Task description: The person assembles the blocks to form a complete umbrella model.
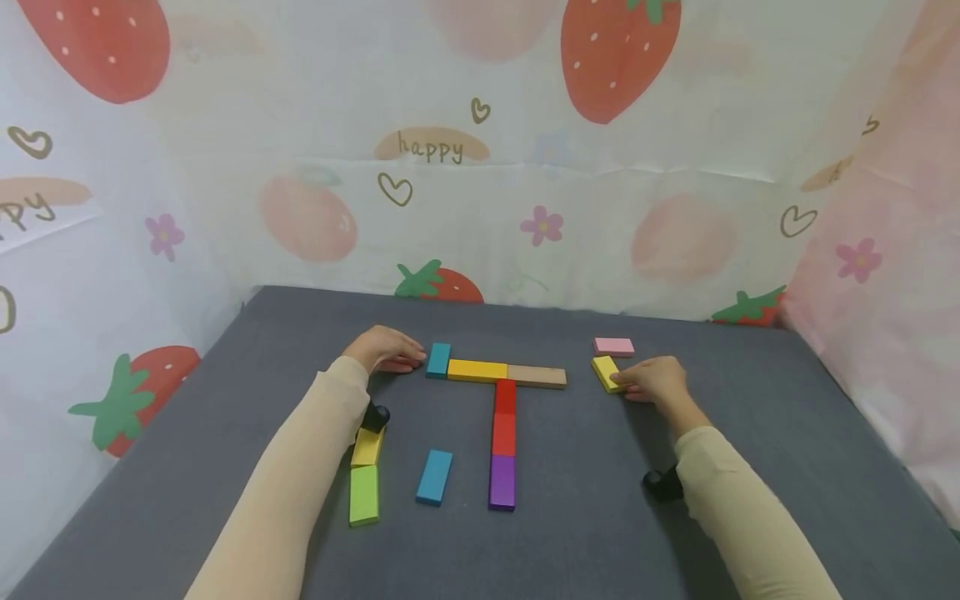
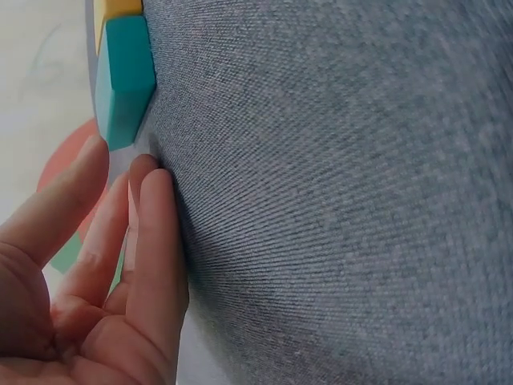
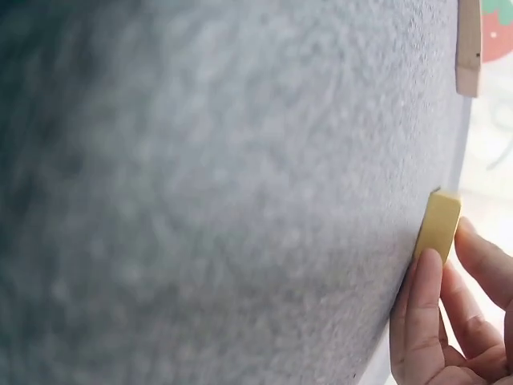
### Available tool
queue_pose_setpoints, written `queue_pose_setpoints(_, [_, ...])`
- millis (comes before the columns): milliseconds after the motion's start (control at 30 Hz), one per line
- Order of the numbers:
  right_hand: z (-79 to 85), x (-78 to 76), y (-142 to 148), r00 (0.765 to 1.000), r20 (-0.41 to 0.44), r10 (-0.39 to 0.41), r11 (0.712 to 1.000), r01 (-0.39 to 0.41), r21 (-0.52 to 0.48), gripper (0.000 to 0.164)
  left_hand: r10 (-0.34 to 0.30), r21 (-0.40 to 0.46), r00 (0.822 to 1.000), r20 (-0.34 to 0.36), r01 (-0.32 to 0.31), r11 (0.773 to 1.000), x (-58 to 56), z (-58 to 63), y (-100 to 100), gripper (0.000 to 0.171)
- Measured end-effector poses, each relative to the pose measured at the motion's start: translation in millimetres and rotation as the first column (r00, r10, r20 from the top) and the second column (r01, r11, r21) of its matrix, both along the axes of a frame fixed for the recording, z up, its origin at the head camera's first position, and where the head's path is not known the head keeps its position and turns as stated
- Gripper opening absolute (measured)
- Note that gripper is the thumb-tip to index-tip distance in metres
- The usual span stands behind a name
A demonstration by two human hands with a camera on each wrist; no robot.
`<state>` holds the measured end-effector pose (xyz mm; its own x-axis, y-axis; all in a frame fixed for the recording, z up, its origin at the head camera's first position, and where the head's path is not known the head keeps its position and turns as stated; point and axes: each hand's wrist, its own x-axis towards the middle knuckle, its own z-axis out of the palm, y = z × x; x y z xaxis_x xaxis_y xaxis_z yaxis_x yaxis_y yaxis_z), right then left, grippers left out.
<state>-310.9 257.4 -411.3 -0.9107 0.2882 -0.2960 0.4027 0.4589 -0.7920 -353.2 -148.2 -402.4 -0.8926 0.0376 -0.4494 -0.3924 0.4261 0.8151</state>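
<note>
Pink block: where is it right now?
The pink block lies right of centre in the head view, just beyond the yellow block the right hand holds.

1. Head cam: you get soft, fairly even light; backdrop (image 1: 465, 229) pale, table (image 1: 577, 533) dark grey, detail mostly crisp.
2. Shadows: your L sleeve (image 1: 281, 483) & R sleeve (image 1: 750, 517) throw soft dark patches on their inner sides; light prob. from above, exact source unclear.
3. L wrist cam: muted; your L hand (image 2: 120, 329) fairly sharp, backdrop hazy, cloth softens toward R edge.
4. R wrist cam: top-L corner v. dark, nearby cloth badly blurred, backdrop at R washed out, near white.
5. Both wrist cams: table edge bows.
</note>
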Motion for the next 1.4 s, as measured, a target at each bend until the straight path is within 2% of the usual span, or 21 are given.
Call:
queue_pose_setpoints(167, [-1.1,-1.8,-3.8,1.000,-0.004,0.007,0.999,-0.007,-0.048,0.042,-0.009,-0.030,1.000,-0.020,0.009,1.000,2.4,1.2,3.3,0.040])
queue_pose_setpoints(467, [-1.0,-1.3,-14.5,1.000,0.007,0.019,0.999,-0.018,-0.046,0.042,0.035,-0.055,0.999,-0.012,-0.036,0.998,2.4,1.8,9.7,0.038])
queue_pose_setpoints(733, [-1.3,-2.3,-23.9,1.000,0.012,-0.002,0.998,0.003,-0.062,0.037,0.020,-0.070,1.000,-0.008,-0.021,0.997,0.9,1.7,10.8,0.039])
queue_pose_setpoints(1000, [-0.4,-3.9,-32.5,0.999,0.035,-0.004,0.999,0.006,-0.052,0.040,0.034,-0.093,0.999,-0.012,-0.035,0.995,-0.9,-0.1,12.2,0.046])
queue_pose_setpoints(1400, [-0.7,-6.7,-41.0,0.999,0.030,0.011,0.998,-0.009,-0.058,0.039,0.015,-0.116,1.000,-0.005,-0.015,0.993,0.4,0.9,11.3,0.058])
